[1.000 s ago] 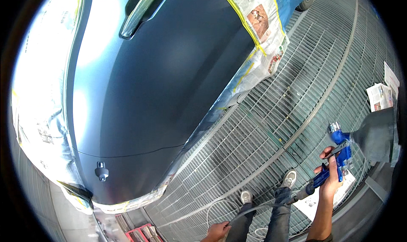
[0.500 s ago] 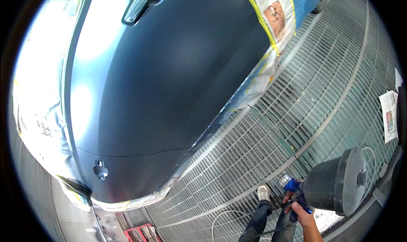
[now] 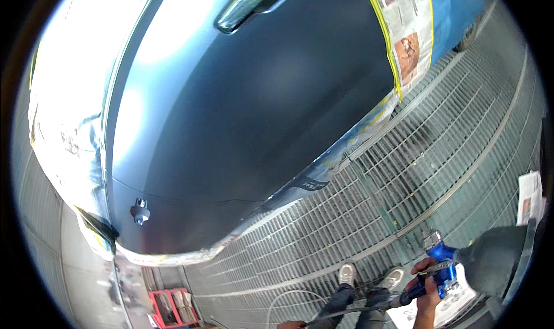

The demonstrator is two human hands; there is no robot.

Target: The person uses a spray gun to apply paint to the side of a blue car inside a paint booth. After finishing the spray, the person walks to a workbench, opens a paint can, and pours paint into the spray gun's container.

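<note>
1. Blue metal spray gun (image 3: 444, 276) with silver nozzle (image 3: 433, 239): lower right, held above grey metal grating (image 3: 369, 199), well apart from dark-blue car door (image 3: 277, 110).
2. Right hand (image 3: 427, 288) closed round its handle (image 3: 411, 295); judged the best hold.
3. Large dark-grey cup (image 3: 496, 260) probably makes it top-heavy; body likely stiff, nozzle likely delicate.
4. Grey flexible hose (image 3: 349, 313) likely drags; left hand (image 3: 291, 325) meets it, mostly cropped, grip cannot be told.
</note>
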